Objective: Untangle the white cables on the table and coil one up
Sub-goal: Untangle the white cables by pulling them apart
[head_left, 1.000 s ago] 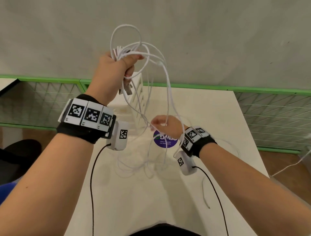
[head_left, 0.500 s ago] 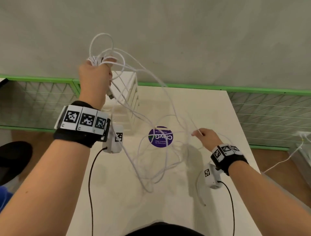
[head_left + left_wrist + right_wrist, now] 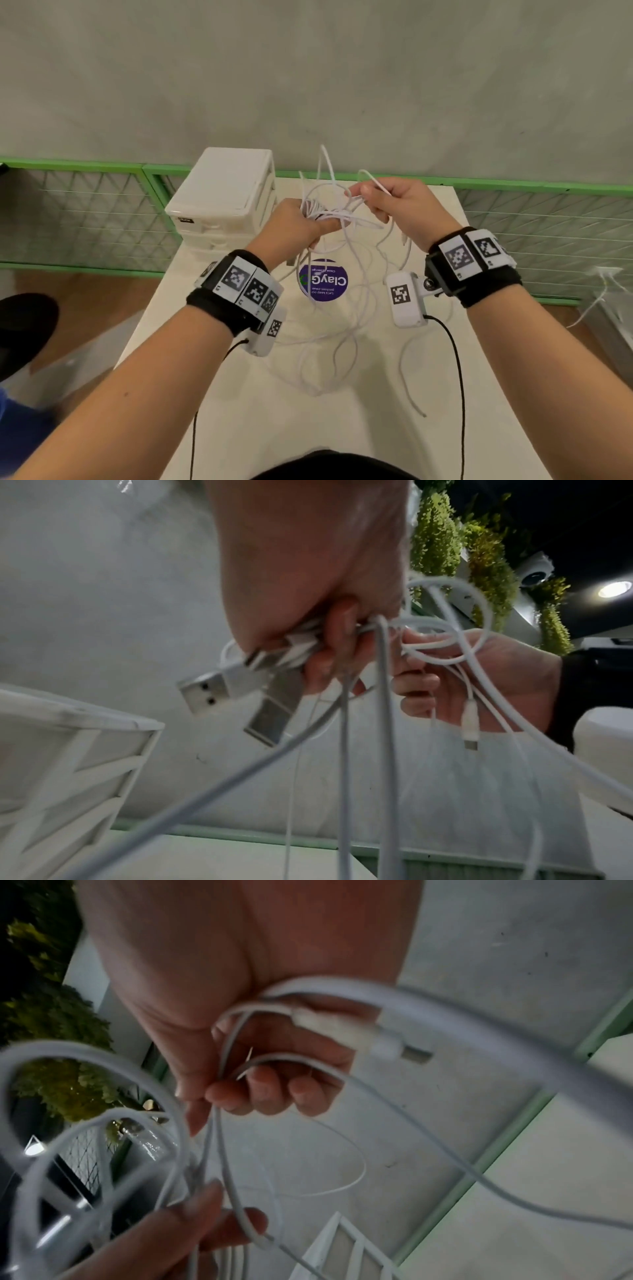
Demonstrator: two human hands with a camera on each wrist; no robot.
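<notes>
A tangle of thin white cables (image 3: 337, 219) hangs between my two hands above the white table (image 3: 212, 394). My left hand (image 3: 297, 224) grips a bunch of cable ends. In the left wrist view two silver USB plugs (image 3: 219, 693) stick out of that fist (image 3: 318, 647). My right hand (image 3: 397, 205) pinches one cable strand (image 3: 376, 183) just right of the bunch. The right wrist view shows its curled fingers (image 3: 270, 1093) round thin strands, with a small white connector (image 3: 359, 1037) by the palm. Loose loops (image 3: 329, 346) trail down onto the table.
A white stack of plastic drawers (image 3: 222, 198) stands at the table's back left, close to my left hand. A purple round sticker (image 3: 323, 281) lies under the cables. A green-framed mesh fence (image 3: 85, 212) runs behind the table, below a grey wall.
My left hand has come down from high up to just above the table. My right hand has swung up and left from the table's right side and now meets the bunch.
</notes>
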